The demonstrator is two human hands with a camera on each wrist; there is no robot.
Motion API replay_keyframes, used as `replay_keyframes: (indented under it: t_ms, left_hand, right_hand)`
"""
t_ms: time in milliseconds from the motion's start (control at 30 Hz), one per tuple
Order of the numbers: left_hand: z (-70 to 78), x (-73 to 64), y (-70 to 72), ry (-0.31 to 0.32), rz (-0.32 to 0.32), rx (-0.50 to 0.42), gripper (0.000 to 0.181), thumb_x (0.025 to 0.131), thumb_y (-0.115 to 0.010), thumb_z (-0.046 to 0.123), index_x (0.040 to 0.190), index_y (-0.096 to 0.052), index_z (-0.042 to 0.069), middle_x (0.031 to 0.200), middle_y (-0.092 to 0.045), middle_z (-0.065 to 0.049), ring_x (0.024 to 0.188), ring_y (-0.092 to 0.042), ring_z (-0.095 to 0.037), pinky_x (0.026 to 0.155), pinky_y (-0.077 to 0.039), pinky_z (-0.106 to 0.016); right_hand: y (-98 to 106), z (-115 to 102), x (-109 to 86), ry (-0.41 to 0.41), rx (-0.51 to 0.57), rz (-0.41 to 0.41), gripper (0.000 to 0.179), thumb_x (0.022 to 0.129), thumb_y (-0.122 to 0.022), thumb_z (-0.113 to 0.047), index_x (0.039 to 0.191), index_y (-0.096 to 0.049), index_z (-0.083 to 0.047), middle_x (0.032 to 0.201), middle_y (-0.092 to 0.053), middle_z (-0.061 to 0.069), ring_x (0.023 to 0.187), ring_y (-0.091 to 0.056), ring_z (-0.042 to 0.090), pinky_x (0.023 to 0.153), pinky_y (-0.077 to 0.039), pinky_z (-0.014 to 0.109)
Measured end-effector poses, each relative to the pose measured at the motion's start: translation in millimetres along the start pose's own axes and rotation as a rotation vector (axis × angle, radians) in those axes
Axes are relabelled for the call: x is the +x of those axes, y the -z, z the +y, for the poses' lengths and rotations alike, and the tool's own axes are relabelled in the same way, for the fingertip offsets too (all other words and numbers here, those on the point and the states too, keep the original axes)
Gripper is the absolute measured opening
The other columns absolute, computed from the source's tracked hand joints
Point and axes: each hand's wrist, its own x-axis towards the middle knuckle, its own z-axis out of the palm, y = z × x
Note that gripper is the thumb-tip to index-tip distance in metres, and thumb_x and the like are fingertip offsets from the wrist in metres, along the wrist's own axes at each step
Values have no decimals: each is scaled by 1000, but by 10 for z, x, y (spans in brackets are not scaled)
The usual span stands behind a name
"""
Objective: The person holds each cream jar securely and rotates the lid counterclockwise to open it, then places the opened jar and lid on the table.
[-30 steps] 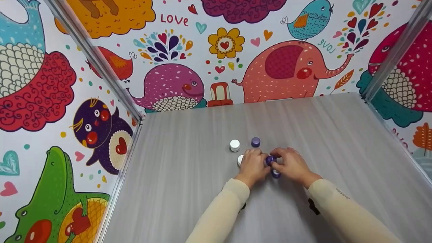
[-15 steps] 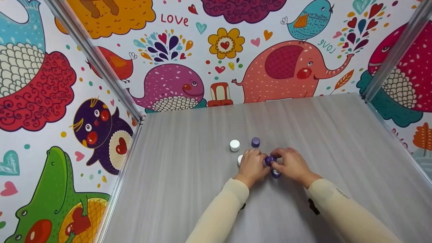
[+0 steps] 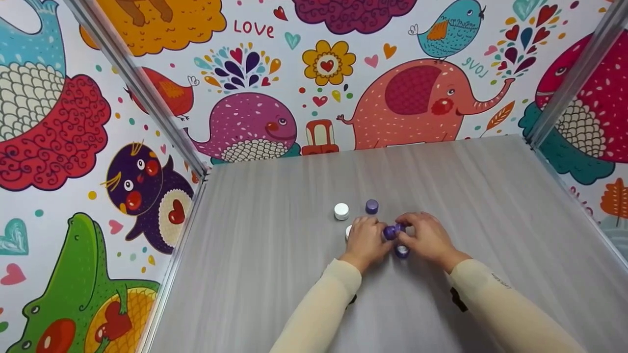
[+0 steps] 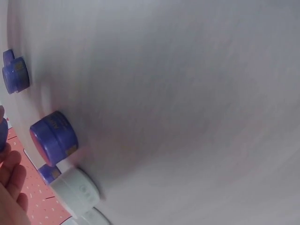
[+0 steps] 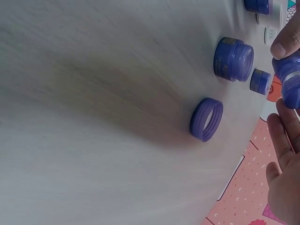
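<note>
My left hand (image 3: 365,240) grips a small purple jar (image 3: 388,233) near the middle of the table. Fingers of my right hand (image 3: 428,240) pinch a purple lid (image 3: 400,227) beside the jar's mouth. A pale band shows between the jar and lid in the right wrist view, where a thumb (image 5: 283,42) presses on the jar. Below the hands lies a loose purple lid ring (image 5: 206,120), inner threads showing. Close by stands an uncovered purple jar (image 5: 227,59) with a bare neck. In the left wrist view, only part of a hand (image 4: 11,187) shows.
A white jar (image 3: 341,212) and a purple jar (image 3: 372,206) stand beyond my hands. Another white jar (image 3: 349,232) is partly hidden by my left hand. Walls with cartoon animals and metal corner posts (image 3: 559,93) bound the grey table (image 3: 265,220).
My right hand has shifted slightly right and away from me. The lid in its fingers now stands farther out from the jar, which stays in my left hand.
</note>
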Motion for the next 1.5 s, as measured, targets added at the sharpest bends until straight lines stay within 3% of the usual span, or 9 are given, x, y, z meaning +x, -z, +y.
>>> replay_keyframes:
  t_ms: [267, 633, 867, 1333, 1500]
  left_hand:
    - [-30, -6, -7, 1, 25, 9, 36, 78, -78, 46, 100, -77, 18, 95, -65, 6, 89, -60, -16, 85, -43, -30]
    - [-44, -7, 14, 5, -3, -7, 38, 79, -76, 46, 104, -77, 18, 98, -67, 5, 94, -62, -17, 87, -44, -31]
    - [-31, 0, 22, 28, -44, -28, 39, 80, -75, 47, 107, -77, 19, 102, -67, 6, 97, -60, -16, 91, -42, -30]
    - [-56, -4, 31, 13, -21, -2, 34, 81, -74, 46, 101, -76, 19, 96, -64, 7, 91, -59, -15, 86, -42, -30]
    - [-68, -2, 52, 35, -61, -6, 37, 83, -73, 47, 105, -76, 18, 101, -65, 6, 95, -59, -14, 90, -41, -29]
  right_hand:
    - [16, 95, -3, -59, -41, 44, 27, 78, -74, -17, 102, -71, -4, 93, -71, 7, 88, -62, 28, 85, -46, 50]
    - [50, 264, -29, -132, -85, 33, 25, 75, -78, -19, 93, -71, -3, 84, -72, 9, 78, -61, 28, 73, -47, 48]
    - [20, 353, -24, -173, -117, 3, 25, 76, -77, -19, 93, -70, -3, 83, -70, 7, 77, -63, 28, 75, -48, 50]
    - [-31, 349, 25, -188, -95, 19, 26, 77, -80, -17, 96, -71, -2, 83, -72, 7, 79, -65, 31, 75, -48, 51]
    - [-31, 348, 34, -217, -92, 6, 27, 76, -81, -20, 94, -70, -4, 81, -70, 6, 76, -62, 29, 74, -47, 50]
